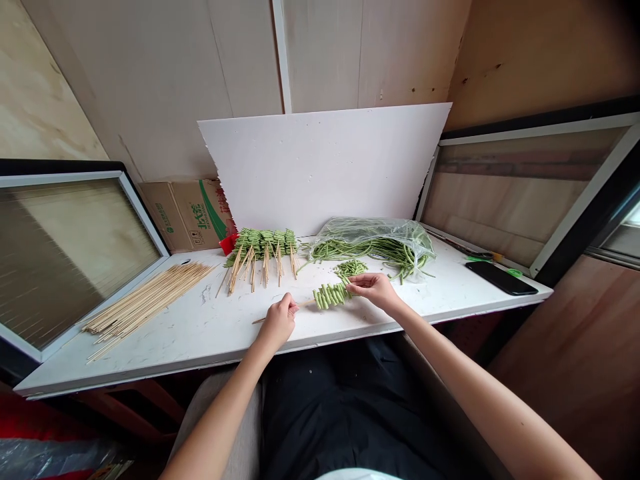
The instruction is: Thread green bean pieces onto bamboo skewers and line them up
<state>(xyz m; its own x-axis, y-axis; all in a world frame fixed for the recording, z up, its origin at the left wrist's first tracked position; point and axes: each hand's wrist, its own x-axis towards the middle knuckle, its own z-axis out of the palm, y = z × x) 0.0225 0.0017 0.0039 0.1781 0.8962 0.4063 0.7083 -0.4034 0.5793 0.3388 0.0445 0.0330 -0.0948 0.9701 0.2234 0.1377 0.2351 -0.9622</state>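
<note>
My left hand point(281, 321) is closed round a wooden skewer point(306, 303), whose blunt end sticks out to the left. Several short green bean pieces point(330, 296) are threaded crosswise on the skewer between my hands. My right hand point(373, 289) pinches at the right end of the row; whether its fingers hold a bean piece or the skewer tip is too small to tell. Just behind it lies a small pile of cut bean pieces point(351, 268). Finished bean skewers point(265, 247) are stacked further back on the left, sticks toward me.
Bare skewers point(150, 303) lie on the left of the white table point(215, 343). A clear bag of long beans point(375, 247) stands behind my right hand. A black phone point(501, 278) lies at the right, a cardboard box point(190, 213) at the back left, a white board point(325, 170) behind.
</note>
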